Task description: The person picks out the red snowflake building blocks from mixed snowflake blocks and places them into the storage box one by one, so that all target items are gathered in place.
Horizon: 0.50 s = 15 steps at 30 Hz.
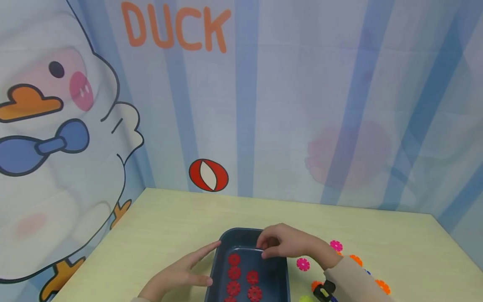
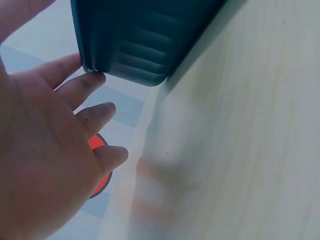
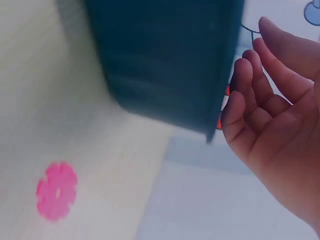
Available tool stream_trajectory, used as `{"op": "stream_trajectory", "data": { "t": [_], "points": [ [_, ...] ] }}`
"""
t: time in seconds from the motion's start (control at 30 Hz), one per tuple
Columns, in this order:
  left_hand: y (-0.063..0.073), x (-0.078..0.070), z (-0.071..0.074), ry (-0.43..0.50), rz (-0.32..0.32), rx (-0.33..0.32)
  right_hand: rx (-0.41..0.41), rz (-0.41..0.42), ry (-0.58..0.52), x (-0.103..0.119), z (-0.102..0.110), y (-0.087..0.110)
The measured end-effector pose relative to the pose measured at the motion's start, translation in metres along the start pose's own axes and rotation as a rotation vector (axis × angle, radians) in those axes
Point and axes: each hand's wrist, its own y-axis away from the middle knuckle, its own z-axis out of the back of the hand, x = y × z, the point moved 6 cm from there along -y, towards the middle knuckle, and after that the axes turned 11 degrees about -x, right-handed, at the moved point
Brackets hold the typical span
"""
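Observation:
A dark blue rectangular tray stands at the table's front with several red flower-shaped plastic discs lying in two columns on its floor. My left hand is spread at the tray's left side, with its fingertips at the rim and its thumb near the wall. In the left wrist view, the straight fingers reach the tray's corner. Over the tray's far right part is my right hand, its fingers loosely bent and the thumb apart from them. The right wrist view shows nothing between those fingers.
Right of the tray lie pink discs, orange discs and a yellow-green one, some partly behind the right forearm. A black wrist device sits below that sleeve. A printed duck curtain hangs behind the pale table.

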Motion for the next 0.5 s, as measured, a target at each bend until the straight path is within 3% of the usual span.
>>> {"op": "stream_trajectory", "data": {
  "t": [0.3,0.5],
  "points": [
    [0.001,0.001,0.001,-0.002,0.008,-0.003,-0.087,0.020,0.000,-0.004,0.027,0.035],
    [0.001,0.000,0.001,-0.008,0.002,0.000,-0.114,-0.064,-0.013,-0.025,0.039,0.063]
  ]
}}
